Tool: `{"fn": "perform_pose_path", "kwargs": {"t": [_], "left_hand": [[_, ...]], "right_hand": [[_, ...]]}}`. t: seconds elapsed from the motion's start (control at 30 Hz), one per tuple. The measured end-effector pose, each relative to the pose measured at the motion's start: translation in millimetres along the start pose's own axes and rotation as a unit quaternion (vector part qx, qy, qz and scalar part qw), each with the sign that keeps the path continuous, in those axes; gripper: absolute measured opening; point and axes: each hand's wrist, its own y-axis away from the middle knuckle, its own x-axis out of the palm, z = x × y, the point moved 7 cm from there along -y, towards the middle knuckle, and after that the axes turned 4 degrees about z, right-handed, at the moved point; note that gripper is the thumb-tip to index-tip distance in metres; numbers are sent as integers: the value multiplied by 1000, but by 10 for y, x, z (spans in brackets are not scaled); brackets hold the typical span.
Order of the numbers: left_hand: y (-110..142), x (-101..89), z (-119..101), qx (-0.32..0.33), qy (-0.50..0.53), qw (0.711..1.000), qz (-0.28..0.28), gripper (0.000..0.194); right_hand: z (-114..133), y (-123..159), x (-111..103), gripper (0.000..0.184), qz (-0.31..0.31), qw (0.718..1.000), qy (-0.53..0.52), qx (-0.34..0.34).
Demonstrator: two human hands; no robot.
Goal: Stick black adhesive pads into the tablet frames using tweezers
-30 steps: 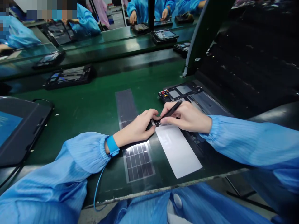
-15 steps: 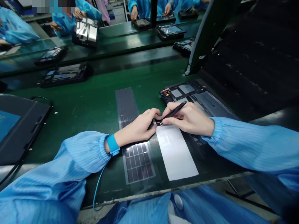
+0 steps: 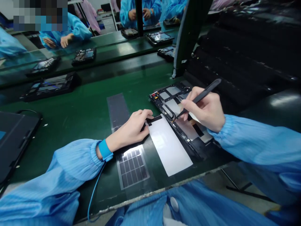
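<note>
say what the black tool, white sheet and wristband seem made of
Black tool: likely plastic or coated metal; dark, mostly matte.
White sheet: coated paper or plastic film, judging by glossy reflections.
Wristband: perhaps fabric or rubber; even blue, texture unclear.

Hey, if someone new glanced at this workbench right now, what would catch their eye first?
Probably the bright white sheet near the middle of the green bench, with the left hand at its far-left corner. Next, the black tweezers in the right hand, angled down over the open device just right of the sheet.
</note>
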Motion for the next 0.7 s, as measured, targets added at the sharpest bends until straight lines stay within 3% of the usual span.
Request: {"fn": "perform_pose_path", "kwargs": {"t": [0.17,0.4,0.6,0.7], "left_hand": [[-122,6,-168,54,69,993,-79,50],[-145,142,-159,83,117,986,-89,49],[-135,114,-220,121,121,981,-93,47],[-137,104,-241,140,124,979,-82,48]], "right_hand": [[-72,65,89,27,32,999,4,-12],[-32,65,136,23,61,996,11,-69],[131,98,161,17,54,974,101,-196],[185,155,215,14,85,961,109,-239]]}}
